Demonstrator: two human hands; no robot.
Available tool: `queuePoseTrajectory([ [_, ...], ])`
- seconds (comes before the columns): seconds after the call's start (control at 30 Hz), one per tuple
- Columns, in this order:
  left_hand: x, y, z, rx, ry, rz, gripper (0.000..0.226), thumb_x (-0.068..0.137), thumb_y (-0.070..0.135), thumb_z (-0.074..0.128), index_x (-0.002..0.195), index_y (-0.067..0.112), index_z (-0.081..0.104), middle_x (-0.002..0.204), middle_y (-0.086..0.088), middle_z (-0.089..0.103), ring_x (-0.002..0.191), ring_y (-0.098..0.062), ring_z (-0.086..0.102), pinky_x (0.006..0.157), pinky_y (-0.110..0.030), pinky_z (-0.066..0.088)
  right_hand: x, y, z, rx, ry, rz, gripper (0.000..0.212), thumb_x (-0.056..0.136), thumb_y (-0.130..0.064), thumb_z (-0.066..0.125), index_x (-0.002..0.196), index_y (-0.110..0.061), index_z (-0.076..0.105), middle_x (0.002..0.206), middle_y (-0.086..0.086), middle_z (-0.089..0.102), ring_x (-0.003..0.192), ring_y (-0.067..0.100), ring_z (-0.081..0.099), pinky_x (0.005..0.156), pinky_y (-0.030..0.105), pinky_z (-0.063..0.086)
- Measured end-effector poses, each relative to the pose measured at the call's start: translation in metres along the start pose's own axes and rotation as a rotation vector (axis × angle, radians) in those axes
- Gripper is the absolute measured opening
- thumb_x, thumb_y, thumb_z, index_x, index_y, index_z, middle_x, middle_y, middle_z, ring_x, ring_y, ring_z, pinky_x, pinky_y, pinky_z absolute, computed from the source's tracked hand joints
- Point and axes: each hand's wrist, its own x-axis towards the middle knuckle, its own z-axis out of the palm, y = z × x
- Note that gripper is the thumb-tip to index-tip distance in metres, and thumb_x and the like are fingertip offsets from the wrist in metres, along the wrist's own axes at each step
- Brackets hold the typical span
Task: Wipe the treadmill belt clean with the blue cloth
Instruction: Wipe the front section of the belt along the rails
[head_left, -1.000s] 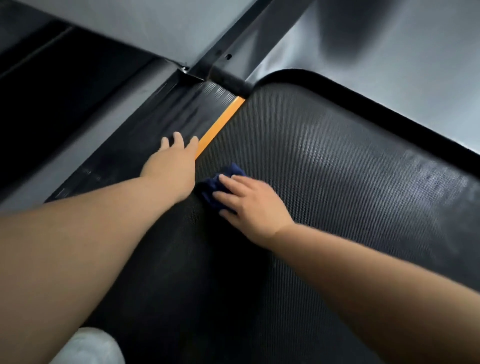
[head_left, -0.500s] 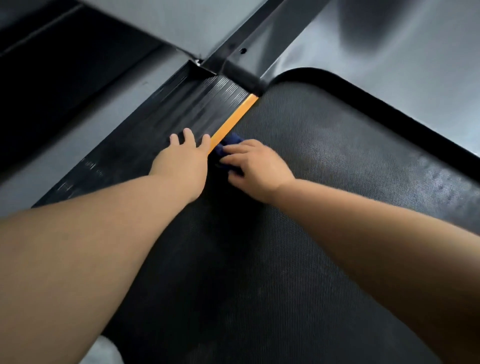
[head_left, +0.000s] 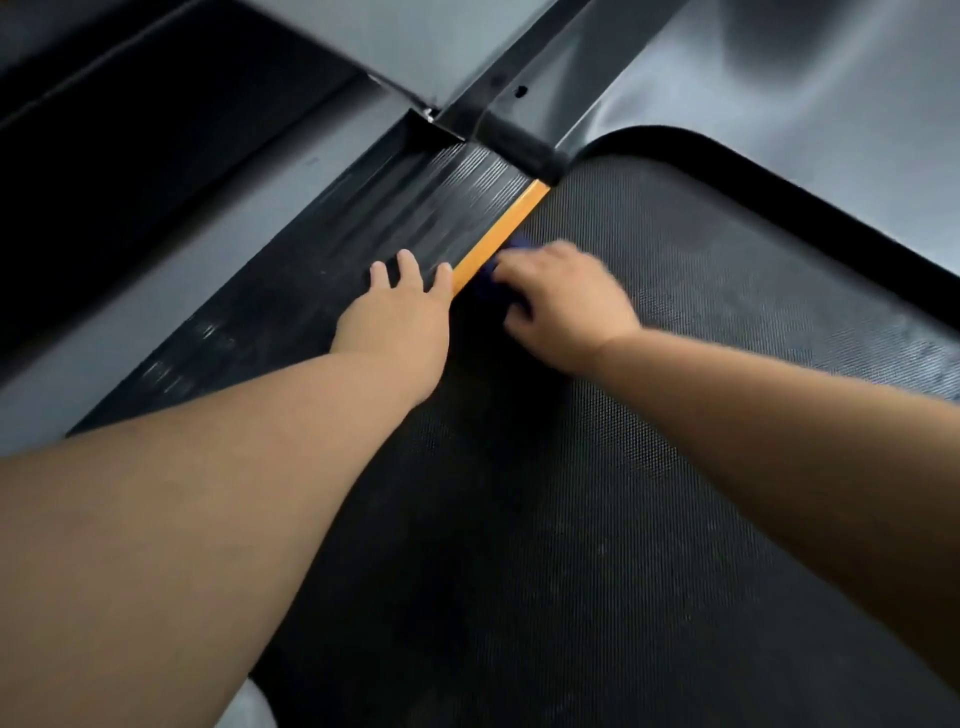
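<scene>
At the left edge of the treadmill belt (head_left: 675, 374), right beside the orange strip (head_left: 506, 228), the right hand (head_left: 566, 306) has the blue cloth (head_left: 488, 288) under it. The fingers are bent down over the bunched cloth and hold it against the belt. The hand is blurry, so I cannot tell how tight the hold is. Only small bits of blue peek out by the fingertips.

The left hand (head_left: 400, 312) lies flat on the ribbed side rail (head_left: 415, 208), just left of the orange strip. Its fingers are straight and a little spread, and it holds nothing. It looks like it is propping the person up.

A second ago the cloth was nearer, out on the belt and away from the strip. Then it slid left and far, up against the strip. Now it is a bit farther along that edge. The left hand has slid farther too, staying close beside the right one.

So the wiping is going on, and it has reached the belt's left edge near the far end. The blur says the hand is in the middle of a stroke. The belt to the right and the near part look like they may need wiping too, but I cannot see dirt well enough to be sure. The cloth should stay on the belt side of the strip.
</scene>
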Motion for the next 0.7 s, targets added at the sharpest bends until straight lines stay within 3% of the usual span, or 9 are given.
queuePoseTrajectory([
  [0.13, -0.001, 0.003, 0.003, 0.005, 0.006, -0.034, 0.091, 0.089, 0.013, 0.062, 0.151, 0.02, -0.004, 0.157, -0.017, -0.002, 0.143, -0.039, 0.008, 0.09, -0.048, 0.047, 0.021, 0.072, -0.015, 0.095, 0.151, 0.607, 0.046, 0.075, -0.029, 0.051, 0.121, -0.028, 0.057, 0.12, 0.009, 0.06, 0.115, 0.034, 0.051, 0.095, 0.037, 0.043],
  [0.27, -0.003, 0.001, -0.001, 0.003, -0.018, -0.044, 0.091, 0.089, 0.014, 0.061, 0.15, 0.021, -0.005, 0.157, -0.016, -0.003, 0.144, -0.036, 0.007, 0.09, -0.05, 0.046, -0.011, 0.015, -0.006, 0.131, 0.05, 0.322, 0.048, 0.069, -0.026, 0.052, 0.116, -0.031, 0.054, 0.111, 0.009, 0.061, 0.1, 0.037, 0.057, 0.082, 0.037, 0.048],
  [0.37, -0.008, 0.0, -0.01, -0.026, -0.062, -0.047, 0.092, 0.086, 0.01, 0.062, 0.151, 0.022, -0.003, 0.158, -0.013, -0.002, 0.144, -0.033, 0.007, 0.095, -0.049, 0.043, -0.051, -0.016, 0.003, 0.148, -0.152, -0.117, 0.051, 0.073, -0.021, 0.056, 0.124, -0.026, 0.062, 0.125, 0.004, 0.063, 0.112, 0.032, 0.056, 0.095, 0.04, 0.046],
  [0.43, -0.012, 0.0, -0.016, -0.012, -0.023, -0.029, 0.086, 0.085, 0.011, 0.063, 0.15, 0.02, 0.008, 0.154, -0.012, 0.011, 0.139, -0.031, 0.02, 0.095, -0.044, 0.043, -0.036, 0.01, -0.003, 0.028, -0.159, -0.252, 0.049, 0.075, -0.017, 0.055, 0.123, -0.022, 0.064, 0.131, 0.002, 0.06, 0.118, 0.03, 0.054, 0.1, 0.042, 0.044],
  [0.47, -0.014, 0.001, -0.018, 0.017, 0.048, -0.004, 0.076, 0.084, 0.011, 0.063, 0.147, 0.016, 0.02, 0.148, -0.012, 0.023, 0.132, -0.03, 0.029, 0.091, -0.041, 0.043, -0.024, 0.027, -0.005, -0.033, -0.114, -0.202, 0.048, 0.074, -0.015, 0.053, 0.121, -0.022, 0.064, 0.131, 0.003, 0.06, 0.119, 0.032, 0.053, 0.099, 0.043, 0.043],
  [0.53, -0.02, 0.01, -0.021, 0.077, 0.194, 0.106, 0.049, 0.086, 0.012, 0.058, 0.132, 0.012, 0.043, 0.131, -0.009, 0.035, 0.115, -0.027, 0.04, 0.081, -0.036, 0.042, -0.004, 0.065, -0.014, -0.034, 0.033, 0.127, 0.047, 0.073, -0.014, 0.048, 0.117, -0.02, 0.064, 0.126, 0.008, 0.06, 0.117, 0.037, 0.052, 0.096, 0.043, 0.044],
  [0.6, -0.024, 0.023, -0.011, 0.095, 0.253, 0.237, 0.049, 0.089, 0.015, 0.053, 0.136, 0.016, 0.04, 0.133, -0.006, 0.034, 0.118, -0.025, 0.039, 0.082, -0.034, 0.041, -0.002, 0.074, -0.016, 0.028, 0.075, 0.444, 0.046, 0.078, -0.012, 0.048, 0.121, -0.017, 0.061, 0.131, 0.008, 0.056, 0.122, 0.035, 0.049, 0.099, 0.039, 0.042],
  [0.63, -0.025, 0.028, -0.005, 0.058, 0.238, 0.258, 0.056, 0.09, 0.018, 0.051, 0.142, 0.017, 0.031, 0.138, -0.005, 0.033, 0.123, -0.023, 0.036, 0.086, -0.035, 0.042, -0.011, 0.059, -0.015, 0.037, 0.057, 0.469, 0.046, 0.078, -0.011, 0.049, 0.123, -0.015, 0.06, 0.132, 0.008, 0.056, 0.123, 0.033, 0.049, 0.101, 0.037, 0.042],
  [0.7, -0.027, 0.034, -0.001, -0.071, 0.142, 0.209, 0.06, 0.094, 0.026, 0.048, 0.148, 0.019, 0.021, 0.146, -0.004, 0.027, 0.132, -0.023, 0.029, 0.094, -0.037, 0.042, -0.044, 0.028, -0.008, 0.07, 0.022, 0.215, 0.048, 0.075, -0.008, 0.051, 0.122, -0.012, 0.062, 0.13, 0.01, 0.059, 0.121, 0.032, 0.052, 0.104, 0.037, 0.04],
])
